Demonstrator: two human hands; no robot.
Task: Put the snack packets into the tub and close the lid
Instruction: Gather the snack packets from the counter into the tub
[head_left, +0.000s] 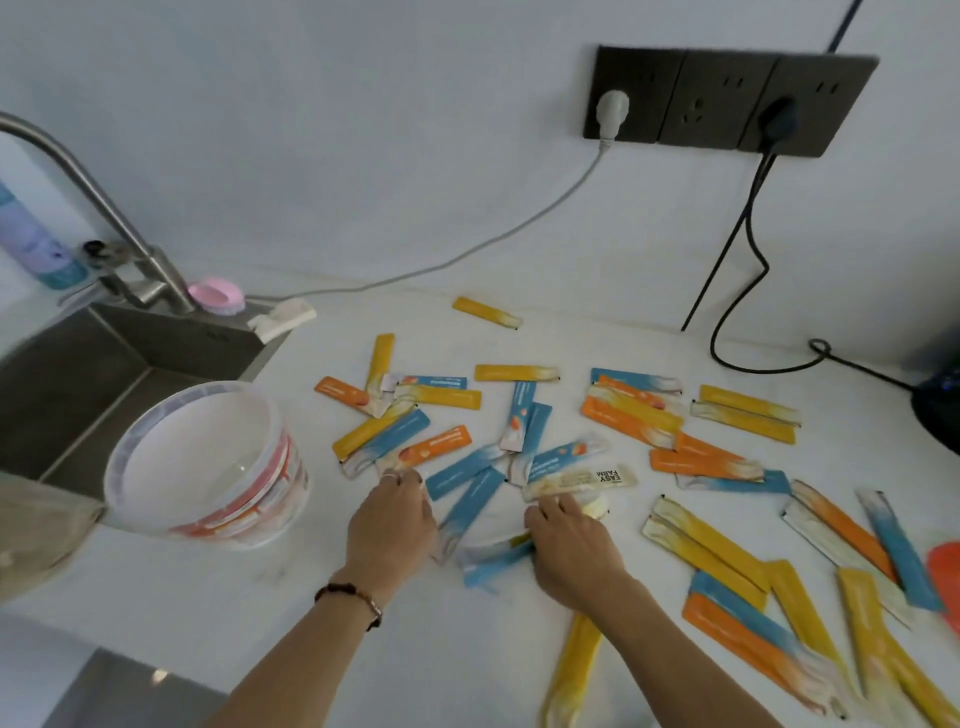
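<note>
Snack packets (550, 415) everywhere, scattered in yellow, orange and blue across the white counter (208, 587), none visibly in the tub (208, 462) yet; tub standing open and apparently empty at the left, just beside the sink (78, 374), no lid clearly in view. Gathering stage, early on by the look of it. Left hand (392, 519) pressed flat, fingers spread over blue sticks, clasping nothing. Right hand (566, 540) curled down onto a pale packet (582, 480) and a blue one beneath, whether actually pinched or only touched impossible to tell. Next up, probably: sweeping a bunch together, lifting, carrying left over the rim, dropping in. Legible print only on that pale packet, upside down: "EASY FARM". Other lettering too blurred to read
</note>
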